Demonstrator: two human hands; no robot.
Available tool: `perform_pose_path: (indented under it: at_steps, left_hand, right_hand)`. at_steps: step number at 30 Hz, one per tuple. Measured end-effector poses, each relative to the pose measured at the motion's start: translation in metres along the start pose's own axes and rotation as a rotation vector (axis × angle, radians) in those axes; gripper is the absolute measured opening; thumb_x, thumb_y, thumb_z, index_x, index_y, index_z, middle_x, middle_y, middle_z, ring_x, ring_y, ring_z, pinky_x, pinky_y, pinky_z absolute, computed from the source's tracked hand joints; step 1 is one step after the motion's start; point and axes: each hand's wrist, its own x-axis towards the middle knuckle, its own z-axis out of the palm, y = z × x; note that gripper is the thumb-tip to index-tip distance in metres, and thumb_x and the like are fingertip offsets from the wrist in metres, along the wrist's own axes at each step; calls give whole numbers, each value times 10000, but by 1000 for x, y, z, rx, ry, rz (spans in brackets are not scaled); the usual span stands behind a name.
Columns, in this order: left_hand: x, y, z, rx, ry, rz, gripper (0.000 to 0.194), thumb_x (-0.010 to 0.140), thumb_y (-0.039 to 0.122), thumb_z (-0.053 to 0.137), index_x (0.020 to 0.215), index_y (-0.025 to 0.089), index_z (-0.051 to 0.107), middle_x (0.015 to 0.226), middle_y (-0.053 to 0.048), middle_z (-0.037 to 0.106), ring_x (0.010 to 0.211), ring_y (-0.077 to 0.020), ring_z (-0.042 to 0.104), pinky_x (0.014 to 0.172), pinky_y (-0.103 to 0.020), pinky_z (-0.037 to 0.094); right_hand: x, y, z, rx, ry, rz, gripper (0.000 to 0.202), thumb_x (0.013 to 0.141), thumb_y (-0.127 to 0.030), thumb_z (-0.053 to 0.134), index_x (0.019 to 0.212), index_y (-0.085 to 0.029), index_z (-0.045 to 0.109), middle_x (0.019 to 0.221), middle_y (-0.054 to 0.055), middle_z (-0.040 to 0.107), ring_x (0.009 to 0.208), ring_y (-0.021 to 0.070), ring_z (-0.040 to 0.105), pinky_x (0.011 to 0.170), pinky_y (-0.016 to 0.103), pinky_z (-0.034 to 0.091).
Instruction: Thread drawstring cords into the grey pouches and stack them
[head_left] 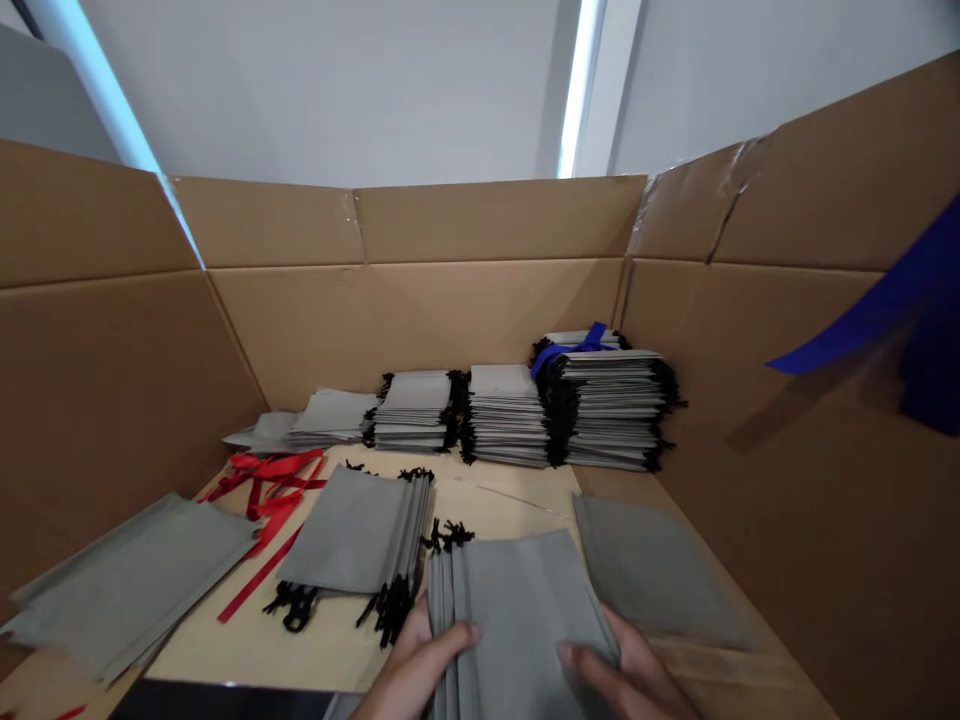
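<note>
A stack of grey fabric pouches with black cord ends at its top left is held between my two hands at the bottom centre. My left hand grips the left edge, thumb on the front. On the right edge my right hand is closed, its thumb also on the front. Just left of the held stack, another pile of grey pouches with black cords lies on the pale board. Flat grey pouches lie to the right.
Cardboard walls surround the work surface. Along the back stand several pouch stacks, one with a blue ribbon. Red ribbons and more grey pouches lie at left. Blue material hangs at right.
</note>
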Motion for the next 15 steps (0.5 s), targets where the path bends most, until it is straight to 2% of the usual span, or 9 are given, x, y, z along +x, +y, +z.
perform_pose_path:
  at_steps: [2,4,6,8,10,12,13,15]
  left_hand:
    - [10,6,7,-14,10,59,736,761,349,814,1459,213,621,1459,-121,719,1395,-367,628,1206,-481,475]
    - [21,8,12,-4,8,138,780,773,323,797,1510,211,569,1480,-127,702,1422,-354,605,1222,-471,453]
    - [29,5,13,5,19,200,820,767,328,810,1533,207,543,1529,-138,663,1463,-349,566,1254,-466,413]
    - [34,-1,13,13,45,205,842,755,355,838,1530,199,547,1554,-153,639,1478,-361,551,1275,-473,382]
    - [36,-6,11,21,59,195,833,749,392,859,1507,195,575,1538,-160,652,1462,-372,568,1277,-478,380]
    - [37,-9,10,32,62,209,805,756,448,870,1477,202,609,1518,-157,670,1456,-373,577,1272,-474,392]
    - [37,-9,9,42,69,221,801,749,484,879,1456,203,628,1512,-158,676,1459,-377,574,1271,-475,395]
    - [36,-8,6,69,97,225,818,731,576,886,1421,200,659,1504,-163,682,1471,-394,560,1273,-490,394]
  right_hand:
    - [14,3,5,-134,29,-58,653,767,-571,764,1287,-177,734,1061,146,830,1016,358,782,870,417,612]
    - [23,5,11,-399,132,-121,660,818,-583,669,1349,-193,692,1051,155,828,946,360,788,812,421,610]
    - [24,2,19,-665,289,-227,646,873,-589,569,1378,-202,674,1175,196,799,1011,403,772,794,455,601]
    - [21,-3,33,-769,380,-357,602,925,-592,505,1341,-199,692,1274,216,755,1111,428,740,809,471,596]
    - [22,-7,53,-683,276,-425,545,974,-602,490,1279,-206,709,1137,177,777,1026,373,759,797,428,601]
    - [28,-4,78,-478,59,-396,525,1011,-626,486,1264,-220,702,875,77,751,775,273,750,724,353,595]
    - [33,0,89,-371,-18,-375,529,1021,-637,489,1280,-224,693,825,42,721,736,244,734,714,325,589]
    - [43,10,108,-235,-48,-360,550,1017,-648,525,1327,-220,674,807,9,680,753,221,720,733,292,579]
